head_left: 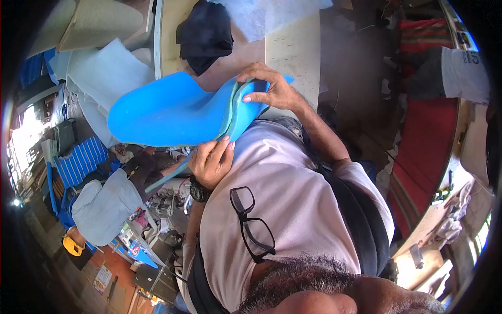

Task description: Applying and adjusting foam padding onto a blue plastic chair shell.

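Observation:
A large, bright blue, soft-looking sheet, maybe foam or padded fabric, is bent into a curve in front of my chest. Along its right part runs a pale green strip or edge, where the material folds over. My right hand grips the fold from above, thumb on the near side and fingers over the far side. My left hand, with a dark watch at the wrist, pinches the lower end of the same edge. Some fingertips are hidden behind the sheet.
Beyond the sheet is a light wooden table with a black cloth and white fleecy material. Cluttered tools and cloths lie at lower left, near a blue striped item. A red striped surface stands at right.

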`<state>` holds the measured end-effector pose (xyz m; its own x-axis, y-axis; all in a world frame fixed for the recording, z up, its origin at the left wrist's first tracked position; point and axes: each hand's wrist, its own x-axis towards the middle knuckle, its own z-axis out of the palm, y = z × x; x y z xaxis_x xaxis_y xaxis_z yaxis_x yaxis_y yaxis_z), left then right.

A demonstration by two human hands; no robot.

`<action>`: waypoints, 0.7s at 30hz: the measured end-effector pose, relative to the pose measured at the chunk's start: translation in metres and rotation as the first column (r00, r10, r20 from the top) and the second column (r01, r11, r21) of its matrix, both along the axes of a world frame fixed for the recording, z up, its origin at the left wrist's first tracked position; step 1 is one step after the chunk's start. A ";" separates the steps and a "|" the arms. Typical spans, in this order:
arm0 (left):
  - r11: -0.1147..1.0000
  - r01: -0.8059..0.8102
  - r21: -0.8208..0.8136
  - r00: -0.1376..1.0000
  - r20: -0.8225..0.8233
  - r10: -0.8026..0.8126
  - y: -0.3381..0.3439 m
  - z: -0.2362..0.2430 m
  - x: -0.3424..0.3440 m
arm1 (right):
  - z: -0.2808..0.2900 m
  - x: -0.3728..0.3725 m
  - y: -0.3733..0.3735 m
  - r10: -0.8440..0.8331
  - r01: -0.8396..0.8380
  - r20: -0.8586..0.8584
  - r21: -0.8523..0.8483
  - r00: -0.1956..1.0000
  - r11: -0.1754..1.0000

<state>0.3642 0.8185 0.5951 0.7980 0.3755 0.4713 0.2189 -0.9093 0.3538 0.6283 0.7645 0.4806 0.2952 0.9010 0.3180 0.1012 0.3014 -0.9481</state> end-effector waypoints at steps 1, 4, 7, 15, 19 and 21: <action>1.000 -0.006 0.004 1.000 -0.013 0.006 0.001 0.000 0.000 | -0.007 0.000 0.000 -0.069 0.068 0.071 0.008 0.995 0.998; 1.000 0.021 0.010 0.999 -0.044 -0.021 0.006 0.001 -0.003 | -0.035 -0.001 0.000 -0.173 0.180 0.125 -0.041 0.977 0.983; 0.997 0.072 0.002 0.992 -0.105 -0.072 0.010 0.008 -0.006 | -0.061 -0.009 -0.011 -0.166 0.194 0.126 -0.255 0.978 0.947; 0.965 0.161 -0.205 0.972 -0.136 -0.191 0.042 0.074 0.029 | -0.106 -0.045 -0.034 -0.316 0.323 0.069 -0.214 0.946 0.922; 0.935 0.245 -0.258 0.884 -0.336 -0.324 0.073 0.078 0.120 | -0.155 -0.044 -0.043 -0.650 0.660 0.162 -0.343 0.743 0.669; 0.868 0.381 -0.320 0.846 -0.258 -0.467 0.078 0.090 0.159 | -0.181 -0.040 -0.047 -0.703 0.635 0.081 -0.513 0.706 0.578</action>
<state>0.5233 0.8967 0.6856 0.9940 0.0347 0.1039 -0.0293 -0.8301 0.5569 0.5882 0.7172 0.2994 0.8800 0.4449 -0.1661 -0.0344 -0.2892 -0.9567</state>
